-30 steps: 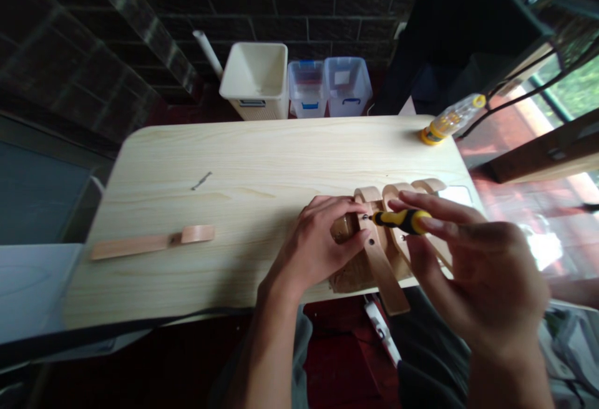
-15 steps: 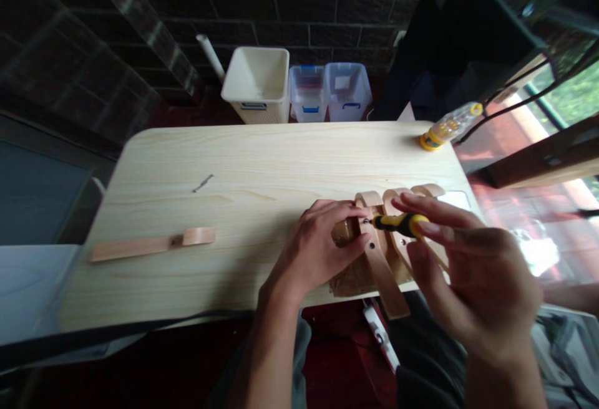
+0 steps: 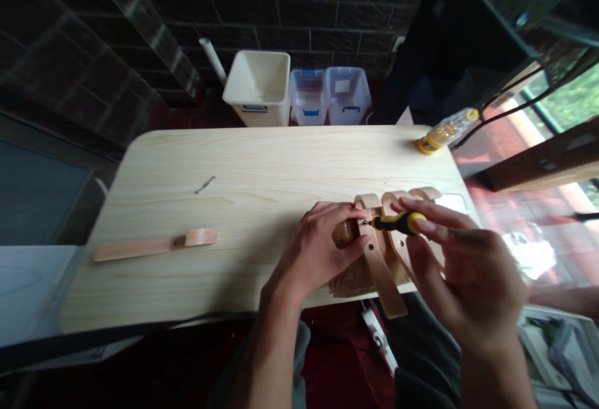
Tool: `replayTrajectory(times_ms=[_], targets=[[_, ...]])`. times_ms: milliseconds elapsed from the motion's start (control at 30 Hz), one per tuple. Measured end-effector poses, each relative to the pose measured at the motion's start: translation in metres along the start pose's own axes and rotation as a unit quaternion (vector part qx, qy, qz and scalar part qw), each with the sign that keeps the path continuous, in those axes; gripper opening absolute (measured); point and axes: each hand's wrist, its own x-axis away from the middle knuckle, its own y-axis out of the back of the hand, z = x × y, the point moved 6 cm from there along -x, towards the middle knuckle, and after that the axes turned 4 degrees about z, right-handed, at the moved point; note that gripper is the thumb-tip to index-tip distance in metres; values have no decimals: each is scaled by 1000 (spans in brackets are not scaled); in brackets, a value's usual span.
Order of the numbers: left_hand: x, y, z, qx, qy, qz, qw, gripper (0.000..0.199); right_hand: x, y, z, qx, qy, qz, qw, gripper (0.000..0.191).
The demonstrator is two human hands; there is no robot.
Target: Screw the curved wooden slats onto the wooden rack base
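Observation:
My right hand point(image 3: 468, 278) pinches a yellow-and-black screwdriver point(image 3: 397, 223) in its fingertips, with the thin shaft pointing left at a tan strap point(image 3: 379, 272). That strap has a round hole and hangs past the table's front edge. My left hand point(image 3: 318, 250) wraps around a small brown wooden block point(image 3: 344, 233) and the top of the strap. Further tan curved strap loops point(image 3: 397, 200) stand behind it on a wooden base point(image 3: 350, 284). The screwdriver tip's contact point is too small to tell.
A pale pine table point(image 3: 262, 172) carries a small metal piece point(image 3: 204, 184) and a loose tan strap point(image 3: 154, 247). A plastic bottle point(image 3: 447, 129) lies at its back right corner. Behind stand a cream bin point(image 3: 256, 88) and two plastic boxes point(image 3: 309, 97). A white power strip point(image 3: 378, 337) lies below the front edge.
The whole view has shifted, with the table sitting lower in the frame. My right hand has moved slightly left, and the screwdriver stays at the strap.

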Motion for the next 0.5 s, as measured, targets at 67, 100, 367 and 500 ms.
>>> replayTrajectory(times_ms=[67, 100, 367, 500], targets=[[0, 0, 0, 0, 0, 3, 1000, 27, 1, 1, 2, 8, -3, -1, 1000, 40], [0, 0, 0, 1, 2, 6, 1000, 28, 1, 2, 2, 13, -5, -2, 1000, 40], [0, 1, 0, 5, 6, 7, 1000, 29, 0, 4, -2, 3, 8, -1, 1000, 49], [1, 0, 2, -1, 4, 6, 1000, 29, 2, 5, -2, -1, 3, 6, 1000, 51]])
